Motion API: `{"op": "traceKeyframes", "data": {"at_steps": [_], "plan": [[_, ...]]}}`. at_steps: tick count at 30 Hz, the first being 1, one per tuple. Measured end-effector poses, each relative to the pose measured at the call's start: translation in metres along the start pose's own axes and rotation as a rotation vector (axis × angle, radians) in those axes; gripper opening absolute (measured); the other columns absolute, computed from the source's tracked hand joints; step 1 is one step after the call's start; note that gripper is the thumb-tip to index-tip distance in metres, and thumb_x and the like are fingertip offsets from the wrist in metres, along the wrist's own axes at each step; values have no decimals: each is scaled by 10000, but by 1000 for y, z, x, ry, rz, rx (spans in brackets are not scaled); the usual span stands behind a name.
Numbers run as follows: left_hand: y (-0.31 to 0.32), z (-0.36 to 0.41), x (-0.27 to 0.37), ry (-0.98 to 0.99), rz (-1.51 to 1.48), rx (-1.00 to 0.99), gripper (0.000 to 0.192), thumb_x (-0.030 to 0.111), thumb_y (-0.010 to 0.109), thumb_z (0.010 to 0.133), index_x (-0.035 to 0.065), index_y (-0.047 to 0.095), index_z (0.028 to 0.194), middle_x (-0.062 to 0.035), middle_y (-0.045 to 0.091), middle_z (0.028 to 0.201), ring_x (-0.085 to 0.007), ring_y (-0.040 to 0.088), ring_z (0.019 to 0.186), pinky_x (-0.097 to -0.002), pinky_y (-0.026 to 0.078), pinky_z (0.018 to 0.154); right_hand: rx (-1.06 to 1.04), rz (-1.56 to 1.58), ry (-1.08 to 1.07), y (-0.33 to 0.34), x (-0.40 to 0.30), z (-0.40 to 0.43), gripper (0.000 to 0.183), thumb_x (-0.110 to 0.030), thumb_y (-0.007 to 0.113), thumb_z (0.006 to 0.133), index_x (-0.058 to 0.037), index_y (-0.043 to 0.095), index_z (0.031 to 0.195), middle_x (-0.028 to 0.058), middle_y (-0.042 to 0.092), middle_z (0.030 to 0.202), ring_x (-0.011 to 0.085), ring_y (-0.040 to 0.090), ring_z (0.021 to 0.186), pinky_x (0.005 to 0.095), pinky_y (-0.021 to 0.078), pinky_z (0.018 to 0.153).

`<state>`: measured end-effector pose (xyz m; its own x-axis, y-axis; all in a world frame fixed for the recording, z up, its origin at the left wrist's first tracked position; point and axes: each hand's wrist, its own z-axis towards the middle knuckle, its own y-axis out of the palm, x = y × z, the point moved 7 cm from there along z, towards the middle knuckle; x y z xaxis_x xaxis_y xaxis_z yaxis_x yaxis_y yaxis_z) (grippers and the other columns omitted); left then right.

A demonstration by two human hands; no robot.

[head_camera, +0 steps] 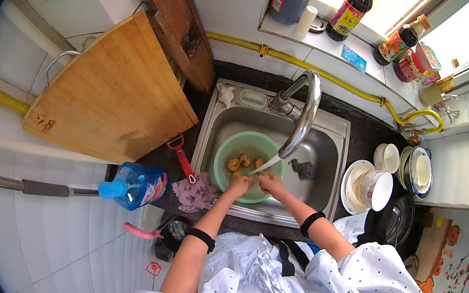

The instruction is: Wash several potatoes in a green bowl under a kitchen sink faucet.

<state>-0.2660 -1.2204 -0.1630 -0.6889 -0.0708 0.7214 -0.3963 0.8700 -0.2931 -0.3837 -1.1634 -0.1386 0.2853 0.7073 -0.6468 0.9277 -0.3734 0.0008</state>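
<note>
A light green plastic basin [219, 157] stands in the steel sink [329, 182], holding water and several round, brown-yellow potatoes [244, 160]. Water runs from the curved chrome faucet [315, 103] down into the basin, between my hands. My left hand [240, 186] is curled over the basin's near side, close to a potato. Beside it my right hand [270, 183] is also curled, with something yellowish at its fingers. What either hand grips is hidden by the fingers and the water. A dark scouring pad [301, 169] lies on the sink floor, right of the basin.
Left of the sink are a pink cloth [196, 193], a red peeler [182, 160], a blue detergent bottle [138, 184] and a wooden cutting board [114, 91]. Bowls [375, 189] stand on the right. Sauce bottles [350, 11] line the windowsill above a yellow hose [294, 62].
</note>
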Motion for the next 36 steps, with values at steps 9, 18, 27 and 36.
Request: {"op": "traceKeyframes", "data": {"at_steps": [9, 18, 27, 36], "plan": [[-16, 1, -7, 141, -333, 255, 265, 249, 424, 811, 56, 582, 902, -123, 584, 800, -238, 560, 747, -346, 426, 687, -195, 155, 165, 39, -5, -5, 414, -354, 289, 858, -19, 484, 713, 89, 485, 546, 180, 478, 431, 247, 305, 324], [9, -43, 48, -255, -1165, -110, 330, 411, 522, 794, 123, 565, 950, -181, 518, 1054, -238, 477, 1022, -426, 374, 803, -402, 555, 197, 55, 2, -5, 352, -399, 283, 887, -78, 427, 879, 91, 514, 709, 185, 491, 497, 262, 338, 362], [-2, -19, 17, -268, -908, 202, 366, 418, 379, 870, 97, 486, 1011, -35, 543, 826, -140, 546, 675, -273, 428, 476, -209, 614, 152, 67, -8, -8, 304, -369, 322, 889, -97, 424, 979, 78, 544, 797, 211, 547, 618, 302, 416, 417], [16, 0, 18, -64, -1138, 87, 341, 349, 415, 868, 58, 507, 1021, -63, 555, 845, -146, 545, 628, -243, 412, 425, -184, 628, 163, 60, -7, -6, 275, -318, 368, 868, -82, 454, 977, 88, 542, 811, 221, 539, 582, 328, 421, 409]]}}
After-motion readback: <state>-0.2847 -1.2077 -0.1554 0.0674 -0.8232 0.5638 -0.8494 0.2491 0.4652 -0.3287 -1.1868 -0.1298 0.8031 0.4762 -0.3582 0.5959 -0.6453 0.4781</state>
